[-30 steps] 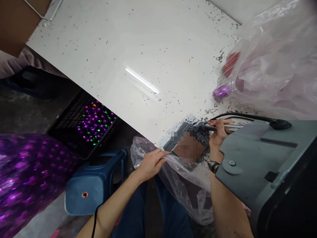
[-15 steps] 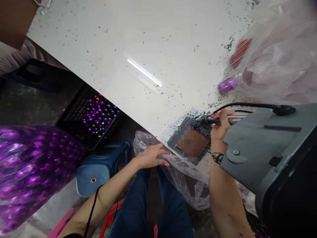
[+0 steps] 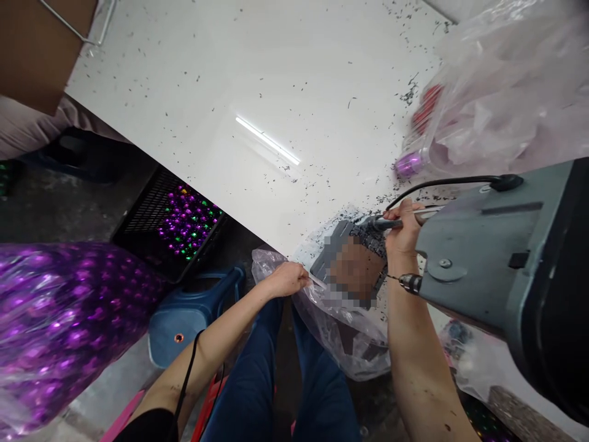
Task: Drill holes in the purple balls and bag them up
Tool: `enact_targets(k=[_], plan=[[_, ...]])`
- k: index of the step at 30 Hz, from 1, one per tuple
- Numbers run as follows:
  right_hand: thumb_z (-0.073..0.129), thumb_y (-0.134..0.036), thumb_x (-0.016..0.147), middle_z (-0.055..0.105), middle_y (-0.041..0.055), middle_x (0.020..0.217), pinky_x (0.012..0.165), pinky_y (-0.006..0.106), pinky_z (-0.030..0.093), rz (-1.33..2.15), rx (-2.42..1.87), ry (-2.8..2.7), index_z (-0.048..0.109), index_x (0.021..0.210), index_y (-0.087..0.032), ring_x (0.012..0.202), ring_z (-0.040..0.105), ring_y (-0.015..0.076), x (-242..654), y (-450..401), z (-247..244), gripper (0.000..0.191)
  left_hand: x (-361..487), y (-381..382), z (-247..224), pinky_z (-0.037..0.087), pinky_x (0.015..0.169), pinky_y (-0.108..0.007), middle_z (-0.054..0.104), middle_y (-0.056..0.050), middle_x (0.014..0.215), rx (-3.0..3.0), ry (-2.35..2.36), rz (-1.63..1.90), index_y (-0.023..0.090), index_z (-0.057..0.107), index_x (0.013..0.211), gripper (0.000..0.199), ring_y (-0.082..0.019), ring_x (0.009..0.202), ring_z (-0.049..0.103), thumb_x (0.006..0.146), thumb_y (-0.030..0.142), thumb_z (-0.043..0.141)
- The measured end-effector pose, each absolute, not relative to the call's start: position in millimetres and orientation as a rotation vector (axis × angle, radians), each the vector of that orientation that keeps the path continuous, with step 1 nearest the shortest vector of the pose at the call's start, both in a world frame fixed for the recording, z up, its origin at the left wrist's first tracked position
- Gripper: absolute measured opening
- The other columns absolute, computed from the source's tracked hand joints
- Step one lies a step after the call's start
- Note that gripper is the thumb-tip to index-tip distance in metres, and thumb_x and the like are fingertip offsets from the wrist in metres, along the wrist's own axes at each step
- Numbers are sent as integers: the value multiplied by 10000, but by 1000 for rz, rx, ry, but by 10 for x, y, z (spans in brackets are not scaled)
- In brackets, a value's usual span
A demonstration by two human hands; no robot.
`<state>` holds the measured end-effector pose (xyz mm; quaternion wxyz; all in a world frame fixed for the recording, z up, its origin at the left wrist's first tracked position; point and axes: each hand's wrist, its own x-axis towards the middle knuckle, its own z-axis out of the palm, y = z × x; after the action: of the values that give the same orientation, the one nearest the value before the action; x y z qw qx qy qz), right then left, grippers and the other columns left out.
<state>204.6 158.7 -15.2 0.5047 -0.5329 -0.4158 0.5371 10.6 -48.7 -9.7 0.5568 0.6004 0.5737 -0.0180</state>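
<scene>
My left hand [image 3: 288,279] is closed at the table's near edge, pinching the rim of a clear plastic bag [image 3: 338,344] that hangs in front of my legs. My right hand [image 3: 405,230] wraps round a metal bar beside the head of a grey drill press [image 3: 478,245]. The chuck [image 3: 409,282] with its thin bit points left across my right forearm. Between my hands lies the dark grey base [image 3: 327,255] of the press, strewn with dark shavings. A brown patch on this base is blurred out, so I cannot tell what it is.
Dark shavings dot the white table [image 3: 207,73]. Clear plastic sheeting [image 3: 497,104] with shiny purple and red pieces lies at the right. On the floor are a black crate [image 3: 138,212] of purple and green pieces, a blue stool [image 3: 177,325] and a bulging purple bag [image 3: 69,325].
My left hand has gone from spread fingers to a pinch on the bag's rim. My right hand stays on the bar. The whole view has shifted slightly.
</scene>
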Motion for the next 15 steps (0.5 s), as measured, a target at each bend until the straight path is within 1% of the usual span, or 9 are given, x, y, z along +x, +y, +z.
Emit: enact_targets(k=[2, 5, 9, 15], plan=[[604, -381, 964, 470, -49, 651, 620, 206, 493, 1300, -1266, -991, 545, 806, -115, 586, 474, 54, 2057, 1610, -146, 315, 126, -438, -97, 396, 641, -260, 721, -65, 787, 1383, 1376, -70, 176, 779, 834, 206, -200, 760, 655, 900, 273, 610], [599, -384, 967, 447, -57, 616, 622, 208, 495, 1301, -1236, -983, 520, 758, -125, 568, 465, 53, 2068, 1619, -120, 343, 159, -364, -91, 392, 630, -265, 714, -58, 727, 1332, 1412, -97, 175, 787, 816, 182, -198, 717, 648, 864, 257, 633], [625, -355, 951, 440, -62, 608, 630, 210, 498, 1316, -1205, -1010, 503, 732, -124, 566, 464, 52, 2086, 1608, -105, 341, 205, -280, -84, 420, 674, -267, 723, -66, 735, 1262, 1483, -115, 174, 792, 812, 157, -215, 779, 673, 830, 240, 651], [631, -356, 947, 448, -62, 606, 636, 211, 500, 1340, -1181, -1069, 502, 726, -126, 570, 472, 53, 2117, 1613, -122, 344, 268, -268, -1, 454, 715, -292, 721, -90, 733, 1174, 1519, -144, 166, 770, 720, 117, -254, 825, 688, 767, 198, 668]])
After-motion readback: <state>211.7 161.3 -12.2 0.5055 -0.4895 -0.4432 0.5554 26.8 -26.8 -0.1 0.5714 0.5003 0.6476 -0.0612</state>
